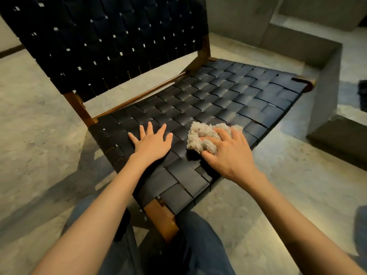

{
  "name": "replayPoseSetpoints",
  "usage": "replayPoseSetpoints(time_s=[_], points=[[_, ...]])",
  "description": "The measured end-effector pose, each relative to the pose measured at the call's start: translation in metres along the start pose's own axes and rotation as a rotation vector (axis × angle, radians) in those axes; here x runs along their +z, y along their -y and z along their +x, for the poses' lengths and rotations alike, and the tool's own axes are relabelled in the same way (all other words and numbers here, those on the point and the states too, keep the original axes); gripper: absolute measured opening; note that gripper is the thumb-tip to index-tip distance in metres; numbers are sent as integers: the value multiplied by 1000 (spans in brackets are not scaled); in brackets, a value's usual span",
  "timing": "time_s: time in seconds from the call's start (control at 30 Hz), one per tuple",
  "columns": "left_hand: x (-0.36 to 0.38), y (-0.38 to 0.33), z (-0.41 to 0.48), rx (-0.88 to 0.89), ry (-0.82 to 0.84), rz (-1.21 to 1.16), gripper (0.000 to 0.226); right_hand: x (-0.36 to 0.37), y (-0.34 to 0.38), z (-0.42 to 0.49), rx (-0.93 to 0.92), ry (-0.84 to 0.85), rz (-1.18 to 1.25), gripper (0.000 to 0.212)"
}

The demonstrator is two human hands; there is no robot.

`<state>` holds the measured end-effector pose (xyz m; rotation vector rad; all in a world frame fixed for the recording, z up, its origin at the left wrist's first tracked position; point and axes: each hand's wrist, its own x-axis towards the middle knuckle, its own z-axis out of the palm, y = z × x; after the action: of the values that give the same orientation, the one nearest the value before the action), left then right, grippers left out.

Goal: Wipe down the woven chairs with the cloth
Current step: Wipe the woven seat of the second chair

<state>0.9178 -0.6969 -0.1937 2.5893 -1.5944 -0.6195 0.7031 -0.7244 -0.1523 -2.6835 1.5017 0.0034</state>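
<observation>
Your jeans (204, 245) fill the bottom of the view, on either side of the chair's near wooden corner (161, 221). Both your bare forearms reach forward past that corner onto the woven seat (228, 92).

Your left hand (153, 142) lies palm down on the black straps toward the seat's front left. Its fingers are straight and spread, and it holds nothing.

Just to its right, not touching it, your right hand (228, 153) presses the cloth (204, 137) onto the seat. Your fingers curl over the bundle, and your thumb sits against its near side. The cloth is beige, fluffy and bunched up. It rests on the front part of the seat, and its left portion shows beyond your fingers.

Behind the seat, the woven backrest (109, 36) rises, tilted back, between brown wooden posts. The chair stands on a pale mottled floor (29, 116), and a grey concrete ledge (325, 72) runs along the right.
</observation>
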Motion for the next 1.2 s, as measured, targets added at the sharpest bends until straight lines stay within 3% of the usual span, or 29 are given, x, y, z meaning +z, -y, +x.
replayPoseSetpoints(time_s=[0.1,0.17,0.43,0.8,0.97,1.2], points=[[2,-11,-2,53,6,-23,56,0,-20,6,205,-21,-31,53],[2,-12,-1,57,-3,-21,56,0,-30,18,243,-7,-44,53],[3,-14,19,39,-32,-7,56,11,-37,68,37,81,-46,62],[3,-4,71,39,-104,-32,58,65,28,238,-171,153,-14,56],[5,-4,101,27,-150,-6,64,84,44,301,-216,114,32,62],[5,-6,128,68,-162,-32,61,85,25,342,-103,7,13,63]])
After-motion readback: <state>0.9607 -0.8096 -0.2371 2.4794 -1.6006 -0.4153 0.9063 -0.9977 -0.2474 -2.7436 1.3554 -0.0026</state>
